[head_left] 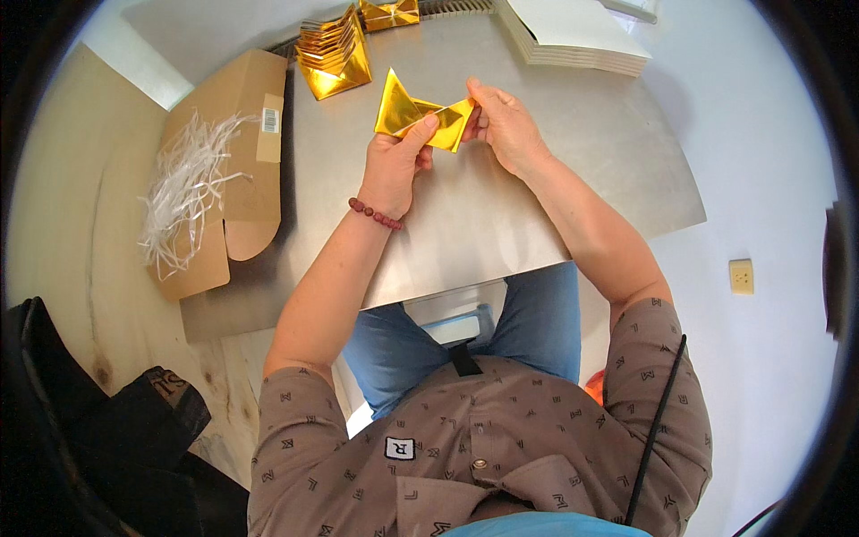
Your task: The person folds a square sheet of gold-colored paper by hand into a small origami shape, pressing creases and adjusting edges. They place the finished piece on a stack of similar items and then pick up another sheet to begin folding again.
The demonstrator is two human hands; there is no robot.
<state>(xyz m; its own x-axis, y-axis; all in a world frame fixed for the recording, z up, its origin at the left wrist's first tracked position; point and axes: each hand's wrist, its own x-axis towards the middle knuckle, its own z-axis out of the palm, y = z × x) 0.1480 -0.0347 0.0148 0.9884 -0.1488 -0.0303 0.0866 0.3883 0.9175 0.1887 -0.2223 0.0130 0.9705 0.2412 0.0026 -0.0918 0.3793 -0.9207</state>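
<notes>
Over the metal table, a sheet of folded gold foil paper (402, 114) is held between both hands. My left hand (400, 158) grips its lower left part, with the thumb pressed on the middle folds. Two pointed flaps stand out, one at the upper left and one at the right. My right hand (500, 124) pinches the right corner with thumb and fingers. Beyond my left hand, a nested stack of folded gold foil pieces (333, 57) stands at the table's back edge. Beside it lies a bound gold foil bundle (390, 13), cut by the picture's top edge.
A metal table (456, 221) reaches to my lap. On the left, an open cardboard box (251, 194) carries a tangle of clear plastic strips (194, 181). A thick stack of white paper (577, 40) lies at the back right. Black cloth (100, 429) is at the lower left.
</notes>
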